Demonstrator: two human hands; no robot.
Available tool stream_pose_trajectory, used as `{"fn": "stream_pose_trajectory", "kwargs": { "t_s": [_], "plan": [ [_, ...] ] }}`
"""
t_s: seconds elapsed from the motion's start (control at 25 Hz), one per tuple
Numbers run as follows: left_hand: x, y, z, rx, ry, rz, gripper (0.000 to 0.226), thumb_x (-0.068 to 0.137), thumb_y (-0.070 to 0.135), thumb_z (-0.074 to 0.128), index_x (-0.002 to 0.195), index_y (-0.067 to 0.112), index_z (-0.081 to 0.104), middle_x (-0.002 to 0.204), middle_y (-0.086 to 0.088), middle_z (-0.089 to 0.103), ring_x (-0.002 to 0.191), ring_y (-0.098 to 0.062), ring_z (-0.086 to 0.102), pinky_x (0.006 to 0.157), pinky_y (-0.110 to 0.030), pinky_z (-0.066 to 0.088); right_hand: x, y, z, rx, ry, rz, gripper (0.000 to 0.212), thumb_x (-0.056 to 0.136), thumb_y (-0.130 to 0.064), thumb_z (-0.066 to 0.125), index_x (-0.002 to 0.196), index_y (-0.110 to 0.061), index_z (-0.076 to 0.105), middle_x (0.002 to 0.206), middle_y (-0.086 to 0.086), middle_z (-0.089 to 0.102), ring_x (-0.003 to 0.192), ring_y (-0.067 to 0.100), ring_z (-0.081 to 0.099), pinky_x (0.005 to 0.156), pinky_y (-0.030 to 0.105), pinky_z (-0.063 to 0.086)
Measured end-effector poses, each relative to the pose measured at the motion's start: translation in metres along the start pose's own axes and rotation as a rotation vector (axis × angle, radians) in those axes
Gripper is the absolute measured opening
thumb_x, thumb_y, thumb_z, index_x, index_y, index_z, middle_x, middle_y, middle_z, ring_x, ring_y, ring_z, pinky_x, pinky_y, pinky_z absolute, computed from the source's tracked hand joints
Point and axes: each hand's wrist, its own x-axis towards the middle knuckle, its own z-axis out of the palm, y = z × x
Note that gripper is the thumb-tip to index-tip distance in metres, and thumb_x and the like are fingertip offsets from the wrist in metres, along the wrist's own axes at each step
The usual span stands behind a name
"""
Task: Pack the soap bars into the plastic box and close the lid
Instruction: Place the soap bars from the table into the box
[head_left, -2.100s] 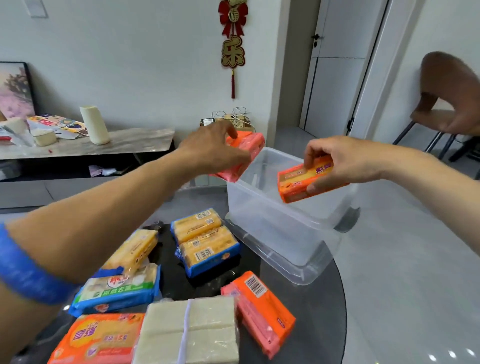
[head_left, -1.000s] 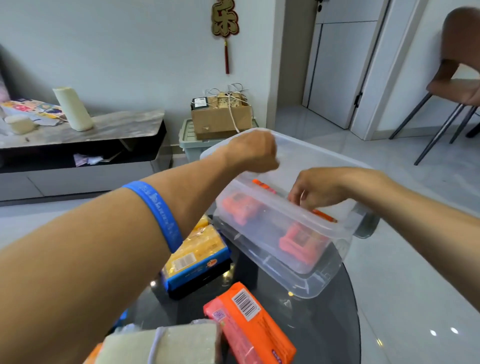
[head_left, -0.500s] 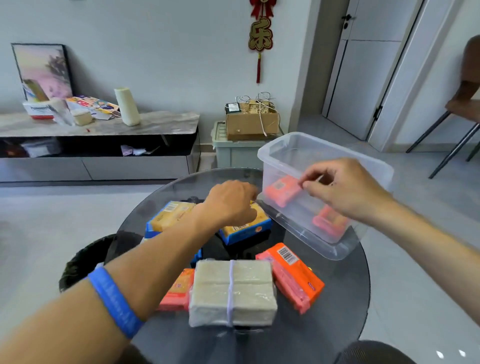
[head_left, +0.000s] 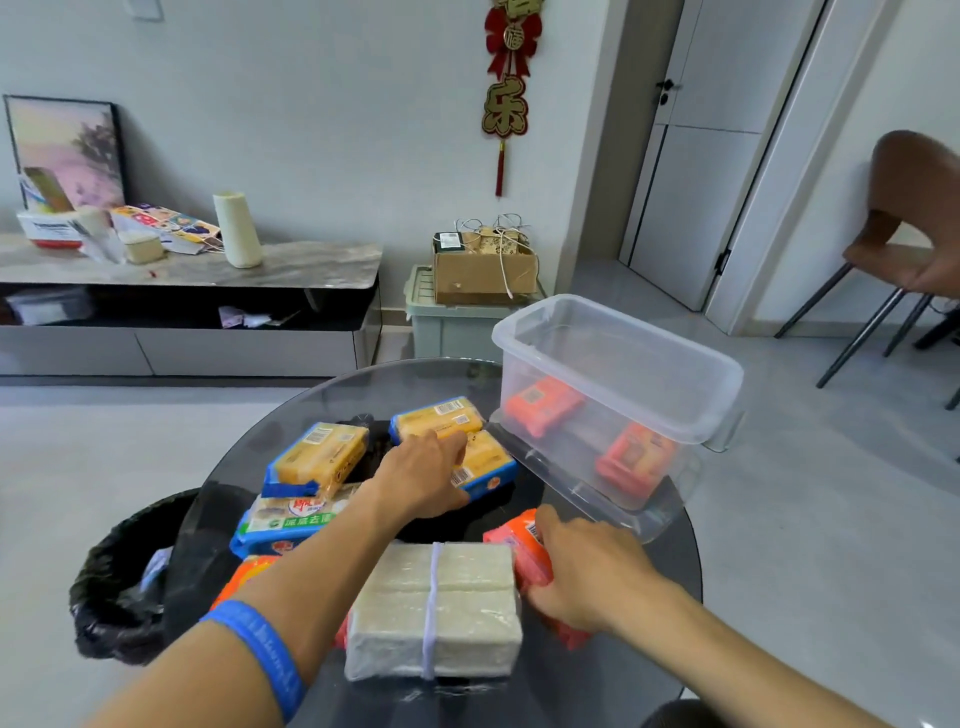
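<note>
The clear plastic box (head_left: 623, 384) stands open at the table's right on its clear lid (head_left: 571, 480). Two orange soap bars (head_left: 543, 405) (head_left: 634, 460) lie inside it. My left hand (head_left: 426, 480) reaches forward and closes over a yellow soap pack (head_left: 488, 457) in blue wrap, just left of the box. My right hand (head_left: 587, 566) grips an orange soap pack (head_left: 519, 545) near the table's front right. Between my arms lies a white soap bundle (head_left: 436, 608) tied with a band. Another yellow pack (head_left: 317, 457), a green-and-blue pack (head_left: 291, 519) and an orange pack (head_left: 244, 571) lie to the left.
Everything sits on a round dark glass table (head_left: 649, 649). A bin with a black bag (head_left: 119, 587) stands at its left edge. Behind are a low cabinet (head_left: 208, 270), a cardboard box on a crate (head_left: 483, 270) and, at right, a brown chair (head_left: 909, 234).
Both hands dropped orange bars into the box and came out. The left hand has now landed on the yellow pack; the right hand swung down from the box to the orange pack.
</note>
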Motion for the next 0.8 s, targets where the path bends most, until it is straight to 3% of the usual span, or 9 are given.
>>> {"fn": "stream_pose_trajectory", "kwargs": {
  "t_s": [0.24, 0.4, 0.52, 0.6, 0.72, 0.8],
  "plan": [
    [-0.02, 0.0, -0.013, -0.037, 0.12, 0.04, 0.041, 0.072, 0.057, 0.058, 0.103, 0.034, 0.044, 0.089, 0.002, 0.065, 0.075, -0.021, 0.058, 0.06, -0.032, 0.039, -0.014, 0.013, -0.025, 0.223, 0.061, 0.017, 0.049, 0.061, -0.054, 0.061, 0.095, -0.027, 0.038, 0.098, -0.003, 0.064, 0.087, 0.025, 0.061, 0.067, 0.036, 0.043],
    [-0.03, -0.01, -0.077, -0.355, 0.255, 0.009, 0.041, 0.066, 0.059, 0.062, 0.1, 0.038, 0.051, 0.085, 0.008, 0.064, 0.074, -0.018, 0.063, 0.065, -0.034, 0.05, -0.018, 0.062, -0.106, 0.53, 0.151, -0.059, 0.049, 0.055, -0.056, 0.072, 0.091, -0.034, 0.048, 0.086, -0.011, 0.061, 0.067, 0.006, 0.055, 0.063, 0.029, 0.048],
    [-0.009, 0.008, -0.123, -0.598, 0.406, 0.01, 0.034, 0.075, 0.049, 0.072, 0.1, 0.035, 0.054, 0.086, 0.002, 0.067, 0.075, -0.017, 0.066, 0.065, -0.036, 0.055, 0.002, 0.098, -0.153, 0.657, 0.303, -0.102, 0.05, 0.047, -0.057, 0.072, 0.088, -0.036, 0.054, 0.086, -0.009, 0.065, 0.06, 0.004, 0.055, 0.061, 0.029, 0.048],
    [0.019, 0.034, -0.144, -0.647, 0.41, -0.011, 0.04, 0.071, 0.043, 0.076, 0.102, 0.032, 0.055, 0.091, 0.001, 0.067, 0.079, -0.02, 0.066, 0.065, -0.037, 0.054, 0.019, 0.117, -0.17, 0.524, 0.355, -0.095, 0.048, 0.051, -0.052, 0.077, 0.09, -0.036, 0.053, 0.087, -0.01, 0.064, 0.065, 0.007, 0.057, 0.062, 0.03, 0.047],
    [0.076, 0.078, -0.155, -0.336, 0.383, 0.009, 0.045, 0.065, 0.041, 0.075, 0.103, 0.031, 0.052, 0.098, -0.001, 0.061, 0.086, -0.024, 0.057, 0.065, -0.032, 0.041, 0.041, 0.141, -0.179, 0.174, 0.272, -0.09, 0.045, 0.061, -0.039, 0.08, 0.094, -0.034, 0.049, 0.085, -0.014, 0.057, 0.072, 0.004, 0.053, 0.061, 0.028, 0.042],
    [0.108, 0.104, -0.148, -0.153, 0.31, 0.07, 0.052, 0.064, 0.041, 0.075, 0.109, 0.029, 0.051, 0.109, -0.003, 0.062, 0.096, -0.026, 0.057, 0.07, -0.032, 0.04, 0.058, 0.156, -0.176, -0.009, 0.205, -0.119, 0.047, 0.061, -0.037, 0.079, 0.094, -0.035, 0.046, 0.086, -0.017, 0.052, 0.078, 0.009, 0.051, 0.065, 0.032, 0.042]
  ]
}}
